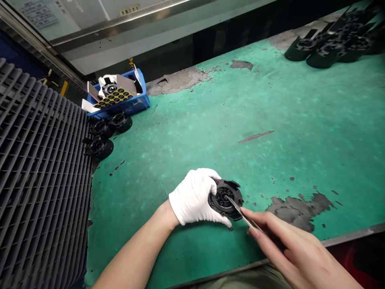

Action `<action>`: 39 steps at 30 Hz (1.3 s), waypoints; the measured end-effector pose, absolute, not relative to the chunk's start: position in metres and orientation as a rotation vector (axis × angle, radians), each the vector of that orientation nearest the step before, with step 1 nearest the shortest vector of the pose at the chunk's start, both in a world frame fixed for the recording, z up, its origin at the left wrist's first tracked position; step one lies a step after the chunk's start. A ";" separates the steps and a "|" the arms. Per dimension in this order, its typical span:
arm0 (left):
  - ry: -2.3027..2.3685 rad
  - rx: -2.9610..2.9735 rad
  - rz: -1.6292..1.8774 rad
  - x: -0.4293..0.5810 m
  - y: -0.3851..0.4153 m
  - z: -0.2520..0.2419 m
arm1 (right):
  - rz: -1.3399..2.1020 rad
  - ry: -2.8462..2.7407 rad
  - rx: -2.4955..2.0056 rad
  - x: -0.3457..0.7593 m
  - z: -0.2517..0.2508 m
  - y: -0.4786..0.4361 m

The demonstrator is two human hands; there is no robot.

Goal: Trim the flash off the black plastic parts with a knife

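My left hand (195, 196), in a white glove, grips a round black plastic part (226, 199) just above the green table (240, 128). Its fingers wrap the part's left rim. My right hand (288, 245) is bare and pinches thin metal tweezers (240, 212). The tweezers' tip rests at the centre hole of the black part.
A blue bin (132, 102) at the back left holds a sheet of round black-and-gold stickers (113, 98). Three similar black round parts (104, 134) lie beside it. A ribbed grey conveyor (42, 180) runs along the left. More black parts (331, 44) are piled at the far right.
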State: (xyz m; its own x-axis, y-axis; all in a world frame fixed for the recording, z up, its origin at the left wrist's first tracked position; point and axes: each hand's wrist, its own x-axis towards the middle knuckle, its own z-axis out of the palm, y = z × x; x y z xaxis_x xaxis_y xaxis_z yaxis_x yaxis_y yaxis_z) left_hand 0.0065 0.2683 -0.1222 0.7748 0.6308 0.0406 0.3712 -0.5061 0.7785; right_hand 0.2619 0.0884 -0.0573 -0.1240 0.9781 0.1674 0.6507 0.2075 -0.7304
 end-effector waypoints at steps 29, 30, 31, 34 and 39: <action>0.749 2.082 0.372 0.012 0.271 -0.111 | 0.180 -2.176 -1.521 0.295 -0.080 0.092; 0.742 2.087 0.364 0.012 0.271 -0.111 | 0.186 -2.173 -1.504 0.295 -0.079 0.094; 0.733 2.091 0.355 0.012 0.272 -0.110 | 0.195 -2.169 -1.489 0.295 -0.078 0.096; 0.725 2.086 0.325 0.012 0.273 -0.106 | 0.241 -2.168 -1.467 0.294 -0.077 0.099; 0.716 2.065 0.253 0.013 0.276 -0.100 | 0.311 -2.168 -1.461 0.299 -0.074 0.103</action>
State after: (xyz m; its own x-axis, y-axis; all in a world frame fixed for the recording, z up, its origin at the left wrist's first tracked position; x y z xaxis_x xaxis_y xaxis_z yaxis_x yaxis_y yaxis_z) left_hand 0.0129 0.2764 -0.1003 0.8107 0.5783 -0.0912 0.3922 -0.4208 0.8180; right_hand 0.2992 0.1033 -0.0741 -0.2964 0.9136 0.2782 0.7986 0.3968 -0.4525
